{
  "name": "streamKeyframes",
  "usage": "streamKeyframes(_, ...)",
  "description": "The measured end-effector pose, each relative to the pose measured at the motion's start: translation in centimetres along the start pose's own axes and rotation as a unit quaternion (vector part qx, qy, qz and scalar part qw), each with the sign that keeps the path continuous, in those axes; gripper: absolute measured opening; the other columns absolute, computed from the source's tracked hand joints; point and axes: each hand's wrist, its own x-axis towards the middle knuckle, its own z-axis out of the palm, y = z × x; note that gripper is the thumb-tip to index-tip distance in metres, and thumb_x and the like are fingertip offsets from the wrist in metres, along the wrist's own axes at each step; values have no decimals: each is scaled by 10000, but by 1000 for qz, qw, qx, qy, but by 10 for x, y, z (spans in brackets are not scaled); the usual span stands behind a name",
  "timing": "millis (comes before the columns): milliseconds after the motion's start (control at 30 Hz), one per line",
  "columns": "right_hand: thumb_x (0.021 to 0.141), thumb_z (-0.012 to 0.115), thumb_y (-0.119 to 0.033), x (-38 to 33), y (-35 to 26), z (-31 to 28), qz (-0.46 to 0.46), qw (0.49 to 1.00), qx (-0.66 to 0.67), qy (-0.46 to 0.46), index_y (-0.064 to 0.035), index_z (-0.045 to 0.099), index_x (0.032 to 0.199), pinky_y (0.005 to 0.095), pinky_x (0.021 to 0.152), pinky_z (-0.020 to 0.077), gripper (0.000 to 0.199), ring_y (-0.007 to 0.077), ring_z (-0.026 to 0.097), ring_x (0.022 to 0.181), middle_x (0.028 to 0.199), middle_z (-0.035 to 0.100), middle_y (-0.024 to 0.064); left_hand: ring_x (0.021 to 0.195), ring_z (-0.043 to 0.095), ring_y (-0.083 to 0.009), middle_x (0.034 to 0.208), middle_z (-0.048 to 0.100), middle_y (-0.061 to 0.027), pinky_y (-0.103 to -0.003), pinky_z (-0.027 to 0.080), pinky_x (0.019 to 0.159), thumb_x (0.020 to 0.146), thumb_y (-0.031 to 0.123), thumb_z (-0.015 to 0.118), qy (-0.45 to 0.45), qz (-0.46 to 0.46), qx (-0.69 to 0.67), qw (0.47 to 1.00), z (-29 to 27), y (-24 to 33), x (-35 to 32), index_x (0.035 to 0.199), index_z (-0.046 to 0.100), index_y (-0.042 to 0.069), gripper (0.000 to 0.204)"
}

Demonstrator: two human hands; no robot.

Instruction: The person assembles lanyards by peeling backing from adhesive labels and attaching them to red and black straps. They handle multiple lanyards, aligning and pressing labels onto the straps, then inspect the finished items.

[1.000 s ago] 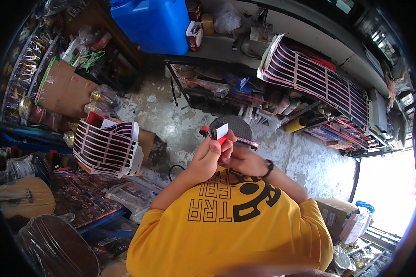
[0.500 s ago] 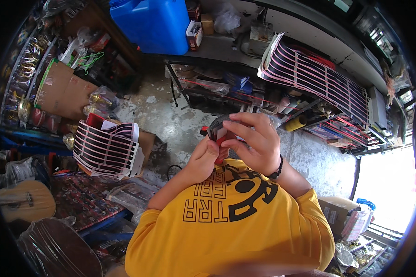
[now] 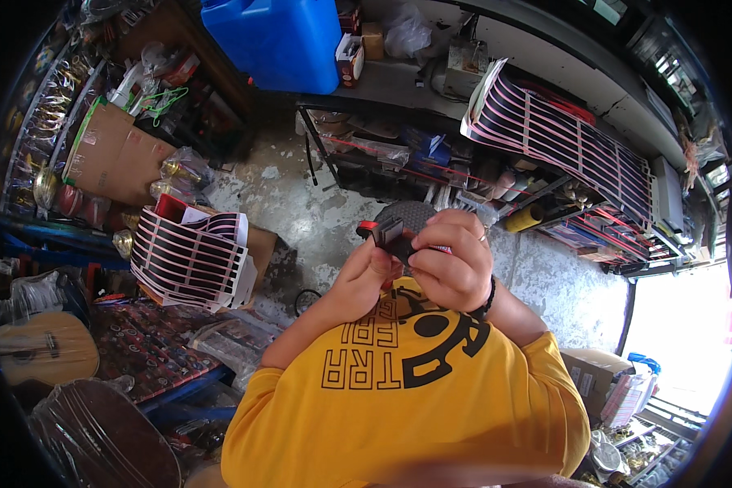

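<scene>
Both hands closed on small black part (image 3: 392,237), left hand (image 3: 364,281) pinching below, right hand (image 3: 454,262) wrapped over, nearer.

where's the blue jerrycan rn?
Head view, top, left of centre: the blue jerrycan stands on the grey shelf, beside small cardboard boxes, far above both hands.

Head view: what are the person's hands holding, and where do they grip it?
Both the left hand and right hand pinch a small dark piece by its lower edges; what it is cannot be told.
</scene>
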Motion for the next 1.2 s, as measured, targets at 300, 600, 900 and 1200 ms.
streamKeyframes(300, 591, 644, 23, -1, -9, -1, 76, 996, -41, -12, -44, 695, 1038, 314, 683, 450, 454, 229, 536, 756, 853, 598, 44, 669, 364, -25, 827, 451, 55, -189, 307, 580, 951, 555, 357, -14, 25, 41, 999, 2, -1, 3, 1256, 476, 37, 613)
streamKeyframes(600, 558, 684, 0, -9, -9, -2, 60, 996, -47, 40, -62, 671, 905, 323, 707, 466, 353, 247, 556, 797, 900, 626, 63, 682, 373, -26, 821, 437, 63, -185, 315, 592, 948, 549, 364, -19, 27, 51, 998, 5, -2, 2, 1304, 430, 33, 630)
streamKeyframes(900, 573, 679, 5, -13, -9, -2, 36, 999, -9, 8, -58, 593, 860, 338, 750, 480, 306, 286, 585, 860, 1080, 651, 129, 815, 448, -38, 1018, 526, 10, -192, 384, 728, 959, 494, 405, -39, 0, 9, 999, 3, -1, -3, 1383, 340, -1, 655)
streamKeyframes(1200, 562, 683, 3, -14, -11, -2, 23, 999, -23, 12, -63, 608, 863, 332, 728, 472, 317, 276, 569, 844, 1069, 647, 118, 777, 421, -36, 971, 515, 22, -189, 360, 692, 970, 485, 396, -43, 17, 13, 999, 3, -2, -4, 1393, 323, 0, 647)
